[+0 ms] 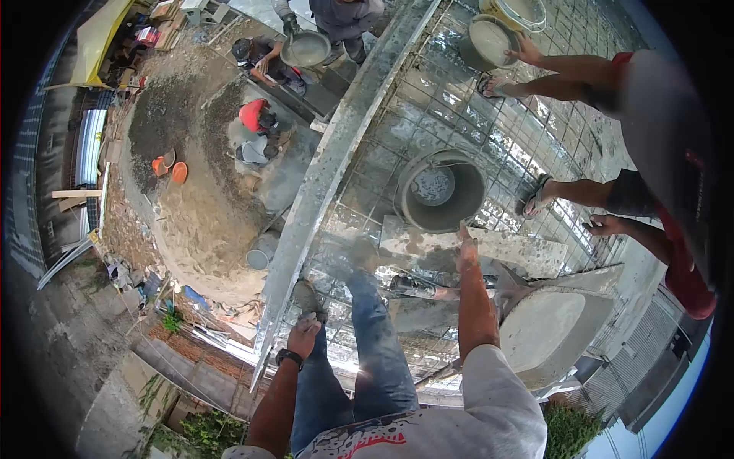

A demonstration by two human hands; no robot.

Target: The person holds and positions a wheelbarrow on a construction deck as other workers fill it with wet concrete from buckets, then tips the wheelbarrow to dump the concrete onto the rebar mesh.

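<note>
My right hand [465, 251] reaches forward to the near rim of a grey bucket [479, 189], its fingers closed on the rim. The bucket is tilted so I see inside, where a pale, wet-looking patch shows at the bottom. A wooden board [505, 251] smeared with cement lies just beneath the bucket. My left hand [304, 333], with a watch on its wrist, hangs by my left shoe, loosely curled with nothing visible in it. To my right, a large tub [596, 317] holds wet grey mortar.
Rebar mesh [367, 145] covers the deck underfoot. A concrete edge [317, 180] drops to lower ground at left, where several people work. On the right, a co-worker's hand [524, 50] touches a full bucket [489, 47]. Another person's hand [604, 224] hangs nearby.
</note>
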